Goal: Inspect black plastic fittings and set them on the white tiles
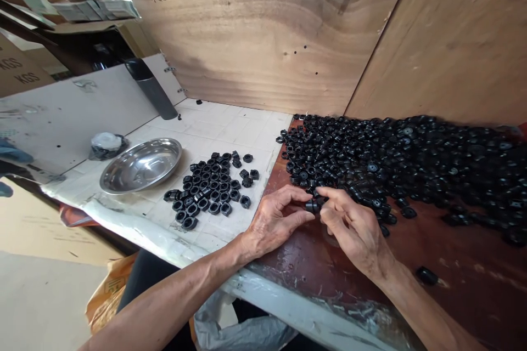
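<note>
My left hand [279, 218] pinches a small round black plastic part [312, 206] between thumb and fingertips, just above the brown board. Closed up against the other side of it is my right hand [354, 228], with its index finger and thumb on the part; exactly what lies within those fingers is partly hidden. Behind both hands spreads a big heap of loose black plastic parts [354, 148]. To the left, a cluster of similar ring-shaped parts [206, 184] lies on the white surface, many standing with their openings up.
A shiny metal bowl [142, 167] stands on the white surface [230, 126], with a plastic-wrapped roll [106, 143] behind it. A dark flask [152, 90] leans near the left panel. Wooden boards [263, 38] wall the back. One loose black piece [426, 275] lies near my right forearm.
</note>
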Tool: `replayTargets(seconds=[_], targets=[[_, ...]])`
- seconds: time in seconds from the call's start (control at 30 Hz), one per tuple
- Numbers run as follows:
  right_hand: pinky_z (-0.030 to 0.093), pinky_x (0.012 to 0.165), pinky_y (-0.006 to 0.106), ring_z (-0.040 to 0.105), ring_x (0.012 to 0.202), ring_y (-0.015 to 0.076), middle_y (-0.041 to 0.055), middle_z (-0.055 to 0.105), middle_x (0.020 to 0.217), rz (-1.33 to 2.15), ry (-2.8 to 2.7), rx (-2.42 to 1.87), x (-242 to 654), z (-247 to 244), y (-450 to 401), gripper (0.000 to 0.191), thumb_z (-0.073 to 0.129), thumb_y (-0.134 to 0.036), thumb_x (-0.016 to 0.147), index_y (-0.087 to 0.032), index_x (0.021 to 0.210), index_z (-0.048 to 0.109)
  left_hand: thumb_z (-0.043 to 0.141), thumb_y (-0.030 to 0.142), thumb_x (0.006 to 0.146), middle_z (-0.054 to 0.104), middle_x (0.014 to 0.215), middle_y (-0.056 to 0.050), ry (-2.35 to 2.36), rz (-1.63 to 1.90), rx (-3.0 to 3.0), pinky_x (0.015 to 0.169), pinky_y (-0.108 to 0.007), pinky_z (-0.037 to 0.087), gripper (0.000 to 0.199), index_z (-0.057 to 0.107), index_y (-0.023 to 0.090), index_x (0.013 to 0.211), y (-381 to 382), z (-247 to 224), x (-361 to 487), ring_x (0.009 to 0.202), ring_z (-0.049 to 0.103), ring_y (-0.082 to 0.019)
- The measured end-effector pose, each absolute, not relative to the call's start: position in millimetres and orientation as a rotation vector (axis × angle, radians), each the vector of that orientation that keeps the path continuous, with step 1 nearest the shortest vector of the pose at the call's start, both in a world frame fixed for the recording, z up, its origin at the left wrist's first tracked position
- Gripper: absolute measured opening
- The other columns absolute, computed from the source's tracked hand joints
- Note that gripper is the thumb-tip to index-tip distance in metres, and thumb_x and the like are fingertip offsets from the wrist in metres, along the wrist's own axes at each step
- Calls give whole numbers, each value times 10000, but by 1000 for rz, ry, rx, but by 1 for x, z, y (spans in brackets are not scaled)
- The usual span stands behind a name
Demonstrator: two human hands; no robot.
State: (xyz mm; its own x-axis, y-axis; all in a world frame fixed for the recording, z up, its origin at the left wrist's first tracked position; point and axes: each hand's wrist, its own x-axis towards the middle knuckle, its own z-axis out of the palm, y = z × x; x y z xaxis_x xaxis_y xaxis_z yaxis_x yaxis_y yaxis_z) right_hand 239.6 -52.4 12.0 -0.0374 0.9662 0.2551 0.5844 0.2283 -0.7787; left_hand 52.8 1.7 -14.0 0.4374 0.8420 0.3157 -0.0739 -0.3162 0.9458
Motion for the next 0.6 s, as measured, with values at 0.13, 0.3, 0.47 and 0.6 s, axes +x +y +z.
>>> replayTargets(seconds=[0.13, 0.3, 0.47, 0.6], targets=[[343, 532, 260, 425, 519, 108, -44, 426, 546, 653, -1766, -1463, 239, 14, -54, 459, 509, -447, 988, -205, 598, 508, 752, 206, 841, 703, 1086, -76, 753, 1064, 1510, 845, -324, 587, 217, 693, 163, 1045, 2, -9, 54, 949, 697, -189], [394, 547, 250, 481, 548, 121, -49, 506, 593, 727, -1715, -1452, 242, 16, -51, 255, 608, -431, 933, -201, 834, 654, 748, 220, 843, 699, 1090, -83, 765, 1046, 1524, 879, -350, 584, 203, 695, 158, 1029, 1, -7, 54, 968, 695, -203], [495, 651, 254, 635, 694, 158, 3, 674, 795, 772, -1582, -1430, 242, 10, -48, 183, 676, -378, 885, -209, 957, 673, 756, 249, 849, 698, 1088, -81, 731, 1061, 1563, 869, -341, 591, 237, 681, 165, 1058, 1, -13, 53, 970, 702, -203], [505, 625, 258, 648, 632, 166, -6, 665, 685, 903, -1538, -1485, 236, 6, -49, 211, 638, -398, 904, -201, 976, 661, 702, 254, 900, 700, 1091, -71, 696, 1064, 1794, 885, -337, 582, 208, 662, 191, 1094, 2, -18, 51, 998, 695, -198]])
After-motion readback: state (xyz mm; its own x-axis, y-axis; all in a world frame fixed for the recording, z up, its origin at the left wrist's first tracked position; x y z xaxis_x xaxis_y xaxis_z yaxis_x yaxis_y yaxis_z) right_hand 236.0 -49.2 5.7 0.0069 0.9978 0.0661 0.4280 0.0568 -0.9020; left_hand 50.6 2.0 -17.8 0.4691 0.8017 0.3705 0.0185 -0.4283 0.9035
